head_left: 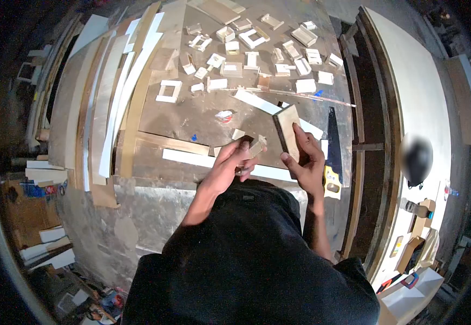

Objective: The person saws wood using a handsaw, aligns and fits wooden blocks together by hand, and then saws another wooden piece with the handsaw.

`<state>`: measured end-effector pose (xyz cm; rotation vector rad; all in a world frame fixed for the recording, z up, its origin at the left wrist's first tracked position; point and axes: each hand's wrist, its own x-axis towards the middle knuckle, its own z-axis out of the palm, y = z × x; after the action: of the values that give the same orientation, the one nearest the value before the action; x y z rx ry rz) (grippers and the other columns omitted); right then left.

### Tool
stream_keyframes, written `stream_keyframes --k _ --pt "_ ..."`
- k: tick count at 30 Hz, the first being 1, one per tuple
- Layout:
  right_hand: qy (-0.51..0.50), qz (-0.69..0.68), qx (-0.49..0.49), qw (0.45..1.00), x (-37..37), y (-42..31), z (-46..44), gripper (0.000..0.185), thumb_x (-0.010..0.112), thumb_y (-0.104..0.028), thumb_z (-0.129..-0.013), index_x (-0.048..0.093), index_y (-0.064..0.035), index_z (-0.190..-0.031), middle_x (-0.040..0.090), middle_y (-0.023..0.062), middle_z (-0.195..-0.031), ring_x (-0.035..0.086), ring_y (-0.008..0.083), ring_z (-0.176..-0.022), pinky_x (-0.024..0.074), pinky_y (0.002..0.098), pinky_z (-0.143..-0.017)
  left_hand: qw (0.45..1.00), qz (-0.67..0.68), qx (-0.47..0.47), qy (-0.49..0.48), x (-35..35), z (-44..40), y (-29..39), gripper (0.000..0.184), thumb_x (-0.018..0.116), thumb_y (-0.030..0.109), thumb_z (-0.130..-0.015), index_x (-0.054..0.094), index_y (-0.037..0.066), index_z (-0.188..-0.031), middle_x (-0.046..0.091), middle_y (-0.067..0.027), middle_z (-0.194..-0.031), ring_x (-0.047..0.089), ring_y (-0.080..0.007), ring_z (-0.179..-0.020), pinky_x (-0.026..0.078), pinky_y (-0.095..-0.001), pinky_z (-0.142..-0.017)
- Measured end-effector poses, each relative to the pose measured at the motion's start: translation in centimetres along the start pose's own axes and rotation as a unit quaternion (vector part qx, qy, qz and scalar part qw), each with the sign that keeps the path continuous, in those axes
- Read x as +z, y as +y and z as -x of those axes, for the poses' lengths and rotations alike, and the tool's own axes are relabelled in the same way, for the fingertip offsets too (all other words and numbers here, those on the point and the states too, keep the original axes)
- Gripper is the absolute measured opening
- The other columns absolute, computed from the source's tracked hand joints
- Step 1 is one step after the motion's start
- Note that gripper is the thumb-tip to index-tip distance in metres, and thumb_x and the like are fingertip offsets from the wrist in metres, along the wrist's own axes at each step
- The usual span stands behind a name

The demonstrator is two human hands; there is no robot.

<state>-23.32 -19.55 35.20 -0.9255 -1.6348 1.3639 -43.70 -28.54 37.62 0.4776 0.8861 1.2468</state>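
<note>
My left hand (pixel 229 164) is closed around a small pale wooden piece (pixel 257 145), holding it above the near part of the worktable. In my right hand (pixel 307 160) is a flat rectangular wooden block (pixel 287 131) with a dark, rough-looking long side, tilted upright between thumb and fingers. The two held pieces are apart. Below my hands lies a long white strip (pixel 270 173). To the right of my right hand rests a handsaw (pixel 332 176) with a yellow handle.
Several small wooden assemblies (pixel 252 59) are scattered over the far side of the worktable (pixel 165 119). Long boards and strips (pixel 130 81) are stacked at the left. Another white strip (pixel 257 101), a red-and-white roundish item (pixel 224 116) and a thin stick (pixel 300 96) lie beyond my hands.
</note>
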Motion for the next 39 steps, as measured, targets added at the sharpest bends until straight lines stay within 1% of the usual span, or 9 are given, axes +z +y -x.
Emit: stream_keyframes --k 7,13,19,21,22,25,31,35,39 --pt "-0.132 -0.082 -0.038 0.987 0.4 -3.6 0.7 0.07 0.081 -0.017 -0.075 0.057 0.0028 -0.137 0.063 0.0132 -0.111 0.058 0.0197 -0.102 0.044 0.03 -0.092 0.972 -0.206 0.107 0.034 0.6 1.8 0.5 0.026 0.052 0.024 -0.106 0.059 0.001 -0.096 0.042 0.0043 -0.063 0.035 -0.0034 -0.053 0.028 -0.0211 -0.045" --pt "-0.224 -0.046 -0.003 0.973 -0.2 -4.0 1.9 0.066 0.081 -0.017 -0.077 0.059 0.0025 -0.135 0.064 0.0122 -0.11 0.059 0.0217 -0.103 0.0434 0.0331 -0.095 0.993 -0.041 0.097 0.057 0.3 2.6 1.4 0.037 0.05 0.031 -0.106 0.059 0.0 -0.091 0.044 0.0041 -0.061 0.033 -0.0021 -0.049 0.023 -0.0209 -0.042" --pt "-0.065 -0.194 0.065 0.977 1.0 -3.1 3.2 0.067 0.081 -0.019 -0.076 0.058 0.0028 -0.135 0.052 0.0246 -0.145 0.057 0.0274 -0.122 0.0417 0.0391 -0.105 0.995 -0.022 0.067 0.067 1.1 3.2 1.5 0.034 0.051 0.03 -0.106 0.057 0.001 -0.089 0.042 0.0042 -0.062 0.033 -0.0016 -0.05 0.023 -0.0208 -0.043" --pt "-0.105 -0.168 -0.092 0.976 2.0 -4.1 2.6 0.069 0.082 -0.019 -0.074 0.058 0.0033 -0.135 0.062 0.0216 -0.131 0.058 0.0254 -0.114 0.0433 0.0361 -0.1 0.987 -0.092 0.106 0.076 1.6 3.3 1.2 0.032 0.049 0.028 -0.107 0.054 0.002 -0.089 0.041 0.0046 -0.062 0.033 -0.0014 -0.05 0.023 -0.0208 -0.044" --pt "-0.102 -0.117 -0.031 0.987 2.4 -5.8 2.6 0.07 0.083 -0.016 -0.072 0.058 0.0017 -0.136 0.064 0.0159 -0.113 0.058 0.0228 -0.101 0.044 0.0322 -0.093 0.988 -0.092 0.085 0.093 1.6 3.3 0.9 0.032 0.046 0.029 -0.107 0.053 0.003 -0.089 0.039 0.0055 -0.061 0.032 -0.0012 -0.05 0.023 -0.0209 -0.045" --pt "-0.071 -0.019 -0.073 0.995 3.6 -5.5 1.7 0.072 0.083 -0.013 -0.071 0.058 0.0004 -0.137 0.058 0.0115 -0.103 0.055 0.0209 -0.092 0.0436 0.0297 -0.086 0.986 -0.127 0.086 0.073 2.1 3.2 2.3 0.038 0.043 0.034 -0.108 0.053 0.003 -0.087 0.037 0.0064 -0.06 0.031 -0.0009 -0.05 0.022 -0.0208 -0.044" --pt "-0.04 0.092 -0.106 0.989 3.0 -1.8 1.0 0.073 0.085 -0.014 -0.072 0.058 -0.002 -0.138 0.058 0.0149 -0.109 0.059 0.0229 -0.099 0.0497 0.0314 -0.085 0.985 -0.113 0.08 0.104 1.0 4.0 3.1 0.045 0.043 0.038 -0.107 0.056 0.002 -0.083 0.038 0.0067 -0.058 0.031 -0.0013 -0.05 0.022 -0.0213 -0.045" --pt "-0.057 0.019 -0.121 0.991 2.6 -2.8 0.4 0.074 0.083 -0.028 -0.075 0.057 0.0027 -0.137 0.059 0.0165 -0.11 0.057 0.0256 -0.101 0.0468 0.0348 -0.089 0.946 -0.256 0.152 0.131 0.8 3.9 4.7 0.038 0.051 0.029 -0.105 0.06 -0.001 -0.084 0.045 0.0012 -0.057 0.036 -0.0045 -0.053 0.031 -0.0255 -0.049" --pt "-0.13 -0.033 -0.13 0.982 3.3 -2.7 -0.3 0.074 0.084 -0.025 -0.072 0.058 0.0019 -0.136 0.061 0.0155 -0.105 0.056 0.0257 -0.096 0.0448 0.0355 -0.087 0.83 -0.462 0.282 0.133 -1.7 3.4 3.0 0.024 0.059 0.021 -0.099 0.061 -0.001 -0.09 0.062 -0.0114 -0.069 0.052 -0.0178 -0.054 0.042 -0.0304 -0.054"
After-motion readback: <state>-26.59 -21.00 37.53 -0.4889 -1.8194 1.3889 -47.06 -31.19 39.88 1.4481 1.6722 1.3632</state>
